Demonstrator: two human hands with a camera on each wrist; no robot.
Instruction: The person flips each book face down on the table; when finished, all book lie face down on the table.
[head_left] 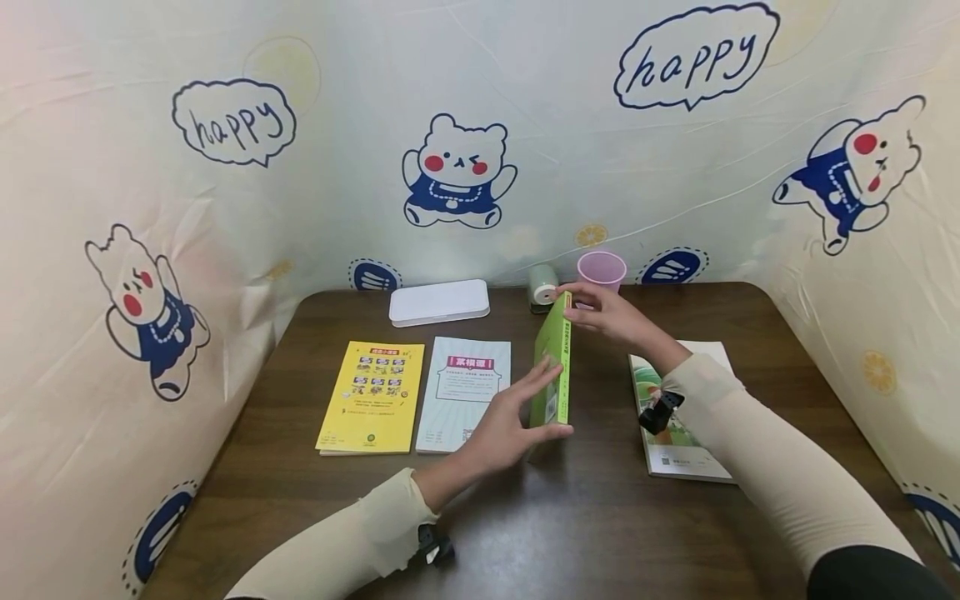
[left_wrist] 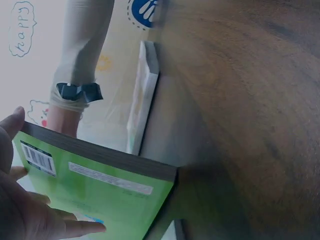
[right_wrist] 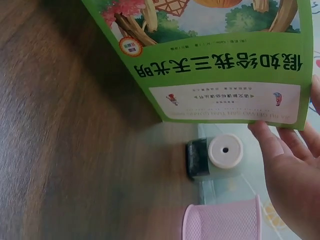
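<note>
Between both hands a green book point(head_left: 553, 333) stands on edge over the table, its spine facing up. My left hand point(head_left: 498, 429) holds the near end, thumb at the near edge and fingers spread over the green back cover point(left_wrist: 117, 200) with its barcode. At the far end, my right hand point(head_left: 611, 315) grips the book's edge between thumb and fingers. The right wrist view shows the illustrated front cover point(right_wrist: 220, 65) with large dark characters. Left of the book lie a light blue book point(head_left: 465, 400) and a yellow book point(head_left: 371, 400), side by side.
A white case point(head_left: 439, 302) lies at the back of the brown table point(head_left: 600, 533). Beside it stand a pale green pencil sharpener point(head_left: 542, 285) and a pink mesh cup point(head_left: 602, 268). Another book point(head_left: 682, 454) lies under the right forearm. Printed cloth hangs around the table.
</note>
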